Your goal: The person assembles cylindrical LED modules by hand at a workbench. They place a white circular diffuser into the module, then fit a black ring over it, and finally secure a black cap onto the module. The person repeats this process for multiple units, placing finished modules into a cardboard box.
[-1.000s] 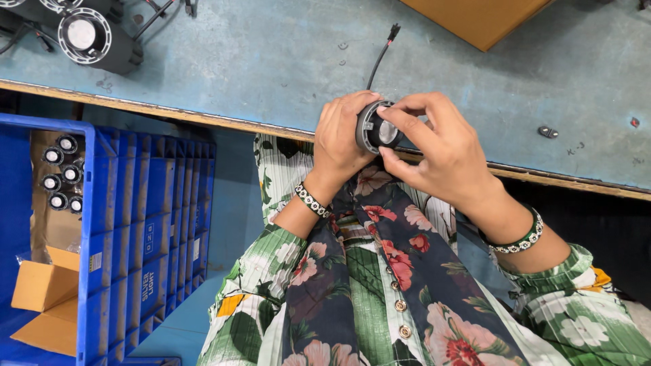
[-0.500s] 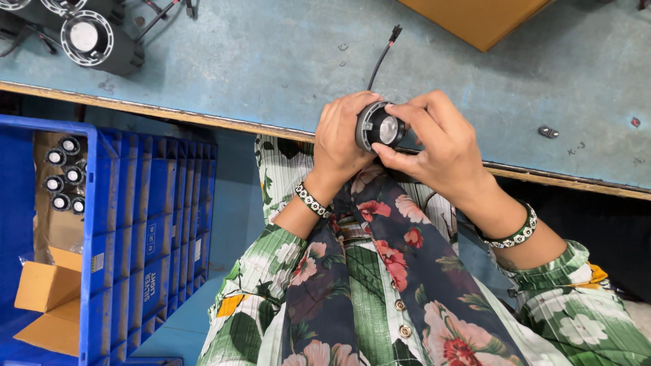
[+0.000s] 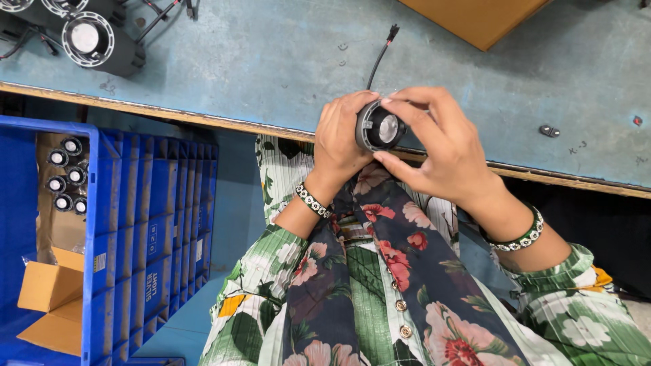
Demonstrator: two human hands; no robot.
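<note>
Both hands, left [image 3: 337, 139] & right [image 3: 439, 146], grip tight on small round black lamp housing [image 3: 378, 127] w/ black wire; blue plastic crate [image 3: 146, 224] holds more lamps.

Round black lamp [image 3: 378, 127], reflector up, wire trailing.

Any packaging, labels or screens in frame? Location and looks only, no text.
Blue plastic crate: left, below the bench edge; ribbed wall with white lettering and a small yellow-and-white sticker.
Brown cardboard box: inside the crate, bottom left, flaps open.
Brown cardboard liner: in the crate, beneath small black round parts.
Tan cardboard piece: on the bench, top right, flat.
Screens: none.
</note>
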